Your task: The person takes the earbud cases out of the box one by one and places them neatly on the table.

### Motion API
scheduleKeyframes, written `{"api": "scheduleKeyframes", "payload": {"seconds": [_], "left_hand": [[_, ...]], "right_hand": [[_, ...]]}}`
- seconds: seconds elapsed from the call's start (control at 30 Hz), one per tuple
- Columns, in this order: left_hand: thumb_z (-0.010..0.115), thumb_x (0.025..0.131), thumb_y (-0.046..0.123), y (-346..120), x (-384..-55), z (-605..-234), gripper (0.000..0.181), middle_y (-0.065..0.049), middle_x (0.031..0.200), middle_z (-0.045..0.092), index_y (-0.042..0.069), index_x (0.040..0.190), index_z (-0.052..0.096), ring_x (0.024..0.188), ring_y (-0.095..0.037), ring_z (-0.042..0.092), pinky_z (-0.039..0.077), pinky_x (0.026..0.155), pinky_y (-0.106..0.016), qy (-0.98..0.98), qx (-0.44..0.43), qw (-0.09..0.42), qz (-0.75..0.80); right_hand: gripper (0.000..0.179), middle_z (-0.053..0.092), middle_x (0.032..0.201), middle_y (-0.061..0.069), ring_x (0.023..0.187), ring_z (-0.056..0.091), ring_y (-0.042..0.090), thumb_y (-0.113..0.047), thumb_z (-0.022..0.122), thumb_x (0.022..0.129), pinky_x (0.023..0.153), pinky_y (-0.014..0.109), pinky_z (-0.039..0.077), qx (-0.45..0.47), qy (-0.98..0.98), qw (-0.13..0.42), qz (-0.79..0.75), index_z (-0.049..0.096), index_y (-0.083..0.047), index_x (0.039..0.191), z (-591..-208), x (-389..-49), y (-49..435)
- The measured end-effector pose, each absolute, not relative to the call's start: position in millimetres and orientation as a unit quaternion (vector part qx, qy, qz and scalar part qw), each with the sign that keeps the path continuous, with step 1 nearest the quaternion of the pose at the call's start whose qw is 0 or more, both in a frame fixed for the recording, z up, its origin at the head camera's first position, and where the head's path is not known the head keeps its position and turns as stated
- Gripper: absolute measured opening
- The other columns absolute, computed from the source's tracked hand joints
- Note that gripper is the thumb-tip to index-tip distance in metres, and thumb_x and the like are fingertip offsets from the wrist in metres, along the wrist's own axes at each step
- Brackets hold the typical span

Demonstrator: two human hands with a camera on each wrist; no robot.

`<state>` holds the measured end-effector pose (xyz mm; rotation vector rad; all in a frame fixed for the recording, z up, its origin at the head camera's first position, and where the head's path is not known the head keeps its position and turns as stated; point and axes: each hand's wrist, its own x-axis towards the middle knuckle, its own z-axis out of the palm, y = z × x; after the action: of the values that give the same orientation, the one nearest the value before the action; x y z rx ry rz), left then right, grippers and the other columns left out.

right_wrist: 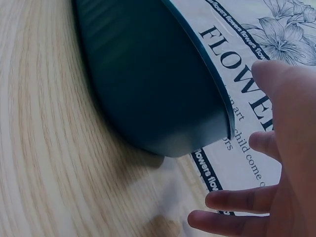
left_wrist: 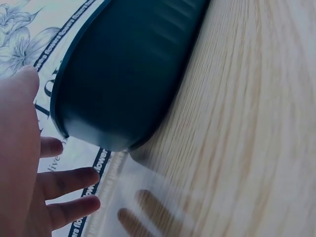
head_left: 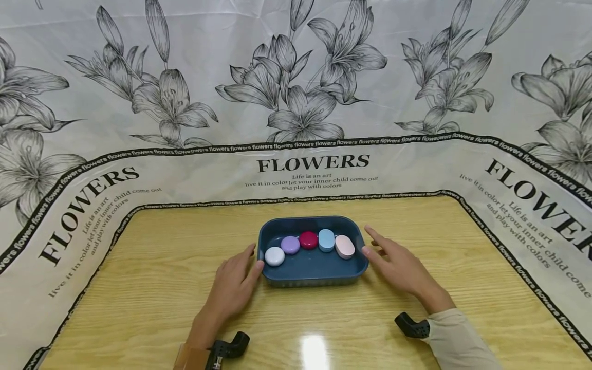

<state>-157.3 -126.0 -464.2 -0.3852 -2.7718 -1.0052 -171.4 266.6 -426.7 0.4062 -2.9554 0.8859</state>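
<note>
A dark blue rectangular tub with rounded corners stands on the table. Inside it, in an arched row, lie several small smooth rounded pieces: white, purple, red, light blue and pale pink. Their exact kind cannot be told. My left hand is at the tub's left end, fingers extended and spread. At the opposite end is my right hand, its fingers also apart and holding nothing. Both wrist views show the tub's outer wall near the fingers, with gaps visible; the pieces are hidden there.
The light wood-grain table extends around the tub on every side. Behind and at both sides hangs a white cloth printed with flowers and lettering. Black wrist mounts sit on the forearms.
</note>
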Motion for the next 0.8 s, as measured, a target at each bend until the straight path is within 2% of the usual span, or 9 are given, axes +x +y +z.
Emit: {"api": "scheduleKeyframes", "payload": {"seconds": [0.23, 0.47, 0.8], "left_hand": [[0.042, 0.105, 0.051, -119.5, -160.0, -463.9, 0.063, -0.010, 0.141, 0.057, 0.012, 0.154, 0.040, 0.134, -0.034, 0.048, 0.036, 0.111, -0.055, -0.906, -0.125, 0.071, -0.398], [0.040, 0.104, 0.054, -113.9, -163.6, -462.5, 0.065, -0.011, 0.141, 0.057, 0.014, 0.156, 0.037, 0.135, -0.034, 0.048, 0.035, 0.111, -0.056, -0.903, -0.115, 0.056, -0.410], [0.048, 0.103, 0.050, -107.8, -167.4, -461.3, 0.064, -0.007, 0.145, 0.053, 0.019, 0.157, 0.033, 0.138, -0.027, 0.045, 0.032, 0.114, -0.056, -0.886, -0.076, 0.030, -0.457]], "right_hand": [[0.065, 0.061, 0.131, 0.019, 0.112, 0.063, 0.037, -0.051, 0.043, 0.105, 0.095, 0.060, 0.048, 0.124, -0.937, -0.003, 0.328, 0.032, -0.016, 0.159, -426.6, -172.5, 257.4], [0.065, 0.059, 0.134, 0.020, 0.113, 0.063, 0.037, -0.051, 0.046, 0.104, 0.097, 0.060, 0.047, 0.116, -0.931, -0.013, 0.347, 0.030, -0.022, 0.159, -429.1, -172.1, 254.4], [0.068, 0.054, 0.139, 0.023, 0.116, 0.062, 0.035, -0.048, 0.051, 0.103, 0.097, 0.057, 0.049, 0.131, -0.924, -0.025, 0.357, 0.030, -0.016, 0.159, -433.7, -172.4, 252.4]]}}
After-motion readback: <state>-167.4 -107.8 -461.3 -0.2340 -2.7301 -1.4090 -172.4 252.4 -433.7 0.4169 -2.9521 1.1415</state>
